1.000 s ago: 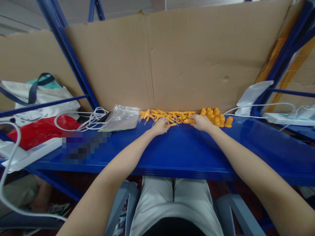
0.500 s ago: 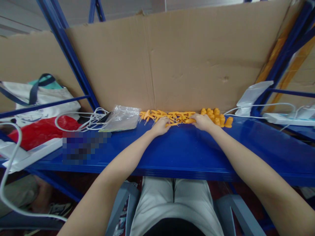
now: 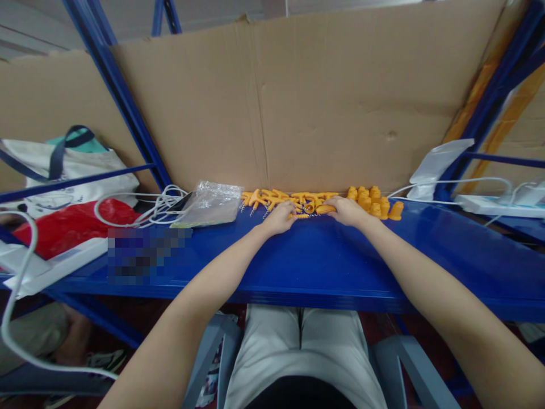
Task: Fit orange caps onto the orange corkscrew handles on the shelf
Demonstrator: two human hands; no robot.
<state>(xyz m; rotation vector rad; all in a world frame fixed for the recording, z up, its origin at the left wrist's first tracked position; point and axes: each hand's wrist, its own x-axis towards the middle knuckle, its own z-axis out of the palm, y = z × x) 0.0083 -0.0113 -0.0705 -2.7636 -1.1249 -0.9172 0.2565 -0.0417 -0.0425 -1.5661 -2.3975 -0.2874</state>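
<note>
Both my hands reach to the back of a blue shelf (image 3: 306,267). My left hand (image 3: 279,218) rests on a row of flat orange plastic pieces with small chains (image 3: 266,199) and pinches one orange piece (image 3: 299,216) at its fingertips. My right hand (image 3: 348,211) grips another orange piece (image 3: 326,209) just to the right of it. The two held pieces nearly meet between my hands. A cluster of small upright orange figures (image 3: 374,203) stands right of my right hand.
A cardboard sheet (image 3: 306,102) backs the shelf. Left lie a clear plastic bag (image 3: 212,204), coiled white cables (image 3: 145,209), a red bag (image 3: 63,227) and a white tote (image 3: 63,170). A white power strip (image 3: 498,205) and a white pouch (image 3: 438,162) sit at right.
Almost nothing has moved. My hands stay at the orange pieces, with only slight finger shifts.
</note>
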